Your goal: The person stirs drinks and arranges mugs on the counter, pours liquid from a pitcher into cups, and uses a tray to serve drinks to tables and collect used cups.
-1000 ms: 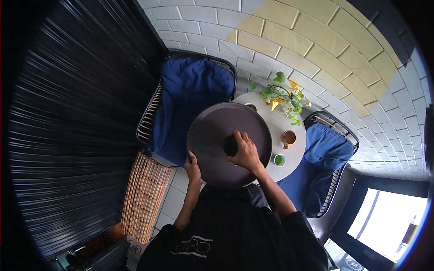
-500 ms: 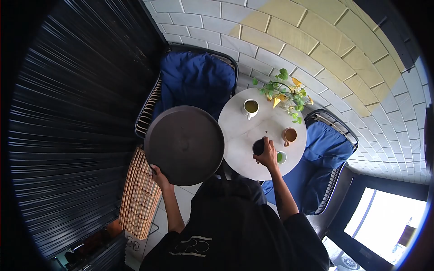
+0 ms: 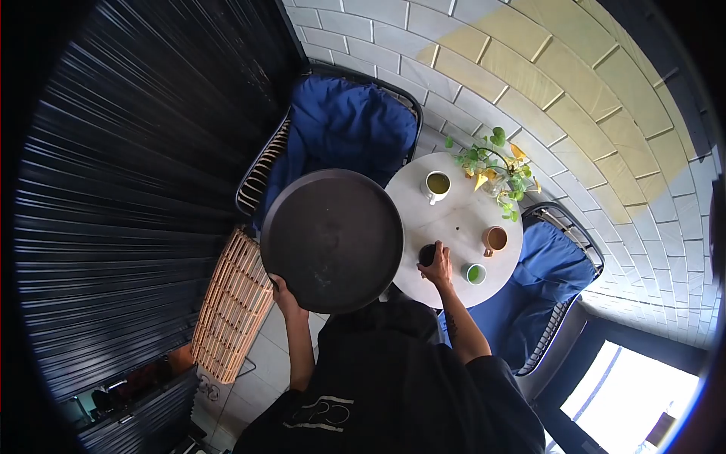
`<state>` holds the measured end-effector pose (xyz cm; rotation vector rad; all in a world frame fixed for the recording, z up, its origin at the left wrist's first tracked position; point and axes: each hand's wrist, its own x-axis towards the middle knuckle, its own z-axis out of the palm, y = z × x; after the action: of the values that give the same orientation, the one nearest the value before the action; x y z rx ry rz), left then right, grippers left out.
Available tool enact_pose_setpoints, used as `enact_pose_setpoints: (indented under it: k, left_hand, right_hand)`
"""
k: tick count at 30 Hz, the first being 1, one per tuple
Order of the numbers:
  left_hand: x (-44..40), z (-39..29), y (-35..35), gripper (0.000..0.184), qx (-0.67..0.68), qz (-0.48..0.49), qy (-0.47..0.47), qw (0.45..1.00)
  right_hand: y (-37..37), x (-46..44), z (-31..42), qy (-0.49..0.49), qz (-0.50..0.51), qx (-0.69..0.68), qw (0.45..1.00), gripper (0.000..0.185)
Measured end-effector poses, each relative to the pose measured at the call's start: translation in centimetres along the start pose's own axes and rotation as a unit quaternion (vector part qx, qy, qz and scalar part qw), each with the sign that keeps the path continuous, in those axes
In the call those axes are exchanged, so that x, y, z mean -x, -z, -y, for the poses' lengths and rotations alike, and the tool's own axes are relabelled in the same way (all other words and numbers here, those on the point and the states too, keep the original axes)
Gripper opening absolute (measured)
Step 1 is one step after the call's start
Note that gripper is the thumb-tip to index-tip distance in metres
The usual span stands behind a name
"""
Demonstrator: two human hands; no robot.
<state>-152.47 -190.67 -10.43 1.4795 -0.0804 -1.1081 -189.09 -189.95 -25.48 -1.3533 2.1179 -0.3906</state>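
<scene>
My left hand (image 3: 287,296) grips the near-left rim of a round dark serving tray (image 3: 331,240), which has nothing on it and is held level with the table's left side. Over the round white table (image 3: 423,219), my right hand (image 3: 439,266) has its fingers wrapped round a dark cup (image 3: 427,255); I cannot tell whether it touches the tabletop. Just right of that hand stands a glass with green liquid (image 3: 475,274). A brown mug (image 3: 495,239) sits farther right, and a white mug of greenish drink (image 3: 436,185) stands at the back.
A leafy plant in a glass vase (image 3: 491,178) stands at the table's back edge by the brick wall (image 3: 484,53). Blue-cushioned chairs (image 3: 348,117) flank the table. A slatted wooden bench (image 3: 231,310) is at the left, beside a black corrugated wall (image 3: 136,189).
My right hand has drawn the dark cup leftward, nearer the tray and away from the green glass. The tray looks slightly larger and nearer, and the whole view has shifted a little.
</scene>
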Motion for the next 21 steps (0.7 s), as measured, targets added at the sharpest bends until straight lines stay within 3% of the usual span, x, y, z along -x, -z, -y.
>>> enact_pose_setpoints:
  k: [4,7,10,14,16,18,21]
  left_hand:
    - [-1.0,0.6,-0.1,0.07,-0.002,0.023,0.012,1.0]
    - [-1.3,0.6,-0.6,0.07,-0.021,0.059,0.0,0.998]
    - [-0.6,0.1,-2.4,0.071,-0.04,0.055,0.009,0.998]
    - [-0.8,0.6,-3.8,0.073,-0.068,0.078,0.012,0.995]
    - [-1.0,1.2,-4.2,0.075,-0.048,0.136,0.025,0.989]
    - [-1.9,2.4,-4.0,0.075,-0.052,0.162,0.017,0.985]
    - [-1.2,2.5,-5.2,0.075,-0.08,0.163,0.011,0.983]
  right_hand:
    - [1.3,0.4,0.3,-0.018,-0.028,-0.018,0.999,0.09]
    - [4.0,1.1,-1.5,0.056,-0.163,-0.02,0.985,0.067]
    - [7.9,3.0,-3.9,0.026,-0.247,0.095,0.964,0.068]
    - [9.8,5.2,-6.5,-0.097,-0.206,0.116,0.967,0.082]
    - [8.6,5.4,-8.4,-0.13,-0.114,0.065,0.983,0.084]
    - [7.0,5.3,-9.6,-0.078,-0.142,-0.033,0.986,0.075]
    - [6.3,5.0,-9.5,-0.073,-0.182,-0.071,0.978,0.064]
